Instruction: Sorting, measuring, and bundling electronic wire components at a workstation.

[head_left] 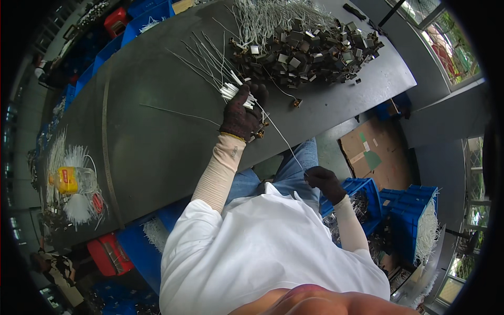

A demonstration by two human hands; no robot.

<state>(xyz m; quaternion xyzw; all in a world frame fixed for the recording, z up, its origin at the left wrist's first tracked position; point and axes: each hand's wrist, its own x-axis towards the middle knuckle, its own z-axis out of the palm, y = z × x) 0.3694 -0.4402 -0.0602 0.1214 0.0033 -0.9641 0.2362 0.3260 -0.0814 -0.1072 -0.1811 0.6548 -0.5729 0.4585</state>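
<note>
My left hand, in a dark glove, is closed around a bundle of thin wires with white sleeves above the grey table. Their long, thin ends fan out toward the far left. A single pale wire runs taut from that bundle down to my right hand, also dark-gloved, its fingers pinched on the wire's end beside my thigh. Small brassy pieces show just under my left hand. Beyond it lies a heap of small metal parts with wires attached.
Loose white wires spread behind the heap. At the table's left stand a clear bottle with a yellow label and white ties. Blue crates stand at right, near flattened cardboard. A red container sits below the table's left edge.
</note>
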